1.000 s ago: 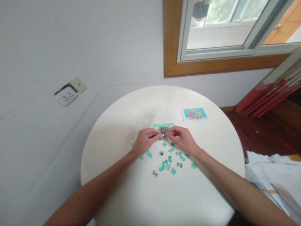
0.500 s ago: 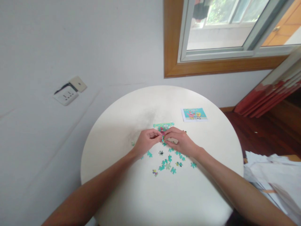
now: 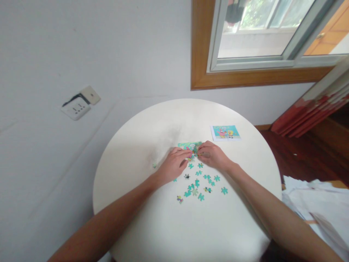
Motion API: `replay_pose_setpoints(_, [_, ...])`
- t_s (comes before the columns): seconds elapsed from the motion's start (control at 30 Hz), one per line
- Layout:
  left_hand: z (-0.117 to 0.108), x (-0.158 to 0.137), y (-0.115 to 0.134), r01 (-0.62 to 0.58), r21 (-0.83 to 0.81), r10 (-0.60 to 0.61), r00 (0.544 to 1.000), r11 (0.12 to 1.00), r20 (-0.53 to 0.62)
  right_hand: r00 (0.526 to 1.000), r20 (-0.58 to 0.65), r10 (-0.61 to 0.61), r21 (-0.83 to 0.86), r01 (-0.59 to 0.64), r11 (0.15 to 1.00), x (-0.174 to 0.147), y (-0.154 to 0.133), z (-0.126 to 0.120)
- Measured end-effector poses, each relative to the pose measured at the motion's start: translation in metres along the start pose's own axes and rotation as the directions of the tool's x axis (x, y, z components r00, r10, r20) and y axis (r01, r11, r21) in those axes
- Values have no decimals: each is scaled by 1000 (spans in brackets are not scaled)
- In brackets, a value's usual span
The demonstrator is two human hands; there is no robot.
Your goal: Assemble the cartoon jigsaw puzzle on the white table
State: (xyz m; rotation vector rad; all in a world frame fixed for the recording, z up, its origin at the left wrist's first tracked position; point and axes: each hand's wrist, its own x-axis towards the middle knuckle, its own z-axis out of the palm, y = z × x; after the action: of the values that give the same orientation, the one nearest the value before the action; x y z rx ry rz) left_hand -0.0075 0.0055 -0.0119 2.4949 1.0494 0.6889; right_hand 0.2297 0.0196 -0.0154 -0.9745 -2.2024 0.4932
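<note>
A partly joined jigsaw puzzle (image 3: 185, 145), green and teal with a pink figure, lies near the middle of the round white table (image 3: 147, 127). My left hand (image 3: 173, 164) rests over its left and lower side, fingers stretched out across the pink part. At the right side of the puzzle, my right hand (image 3: 213, 154) has thumb and fingers closed on a small puzzle piece (image 3: 195, 151) at the joined part. The fingers hide much of that piece. Several loose teal pieces (image 3: 197, 182) lie scattered below the hands, with a black-and-white piece (image 3: 187, 176) among them.
A reference picture card (image 3: 225, 133) with two cartoon figures lies at the table's back right. One loose piece (image 3: 154, 165) sits left of my left hand. White papers (image 3: 316, 207) are piled beside the table on the right. A wall and window frame (image 3: 199, 78) stand behind.
My hands have moved from meeting in front of the puzzle to lying on it. The left fingers have straightened over it; the right hand has shifted slightly right and turned downward.
</note>
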Motion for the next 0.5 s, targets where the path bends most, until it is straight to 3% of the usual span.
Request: replay_pose_setpoints(0.5, [4,-1,-5,29,31,-31,998,999,51,993,96,-69,-108,79,991,7,-7,0])
